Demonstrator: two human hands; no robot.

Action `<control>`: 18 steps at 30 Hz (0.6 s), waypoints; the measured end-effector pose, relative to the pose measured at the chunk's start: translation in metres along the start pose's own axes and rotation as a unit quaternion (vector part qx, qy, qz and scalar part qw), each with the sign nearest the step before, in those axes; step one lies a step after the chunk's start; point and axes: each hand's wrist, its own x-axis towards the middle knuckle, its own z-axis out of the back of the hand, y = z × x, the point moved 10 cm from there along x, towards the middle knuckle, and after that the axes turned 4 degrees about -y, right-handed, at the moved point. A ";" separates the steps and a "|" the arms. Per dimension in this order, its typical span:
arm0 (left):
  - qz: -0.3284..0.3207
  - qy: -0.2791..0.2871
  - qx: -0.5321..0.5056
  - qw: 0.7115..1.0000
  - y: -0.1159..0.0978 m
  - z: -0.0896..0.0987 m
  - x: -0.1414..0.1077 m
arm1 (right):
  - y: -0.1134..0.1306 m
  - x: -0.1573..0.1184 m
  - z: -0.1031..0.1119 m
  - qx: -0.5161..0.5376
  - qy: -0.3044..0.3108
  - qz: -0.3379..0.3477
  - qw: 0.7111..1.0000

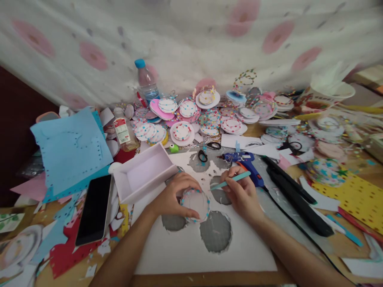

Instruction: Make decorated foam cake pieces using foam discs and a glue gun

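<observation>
My left hand (172, 195) curves its thumb and fingers around a clear round piece rimmed with blue and red dots (208, 205), steadying it over the white sheet (248, 251). Several rough round holes are cut through that sheet, with grey surface showing below. Between the thumb and fingers of my right hand (241, 195) is a slim teal stick (236, 179), perhaps a pen or craft knife; its tip points left toward the dotted piece, apart from it. A blue glue gun (247, 159) lies just beyond my right hand.
An open white box (146, 175) and a black phone (94, 209) lie left. Many dotted paper discs (182, 133) crowd the back beside a water bottle (146, 81). At right are a black hair-straightener-like tool (299, 203), a cable and yellow paper (356, 199). Scissors (202, 156) lie ahead.
</observation>
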 end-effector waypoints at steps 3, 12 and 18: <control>0.019 -0.018 0.012 1.000 0.004 0.002 0.000 | -0.001 0.000 0.001 -0.029 0.002 0.004 1.000; -0.007 -0.048 -0.001 0.999 0.000 0.005 0.001 | 0.003 -0.004 -0.004 -0.088 0.023 0.049 0.995; -0.021 -0.070 -0.004 0.997 0.001 0.007 0.000 | 0.015 -0.008 -0.011 -0.110 0.029 0.081 0.990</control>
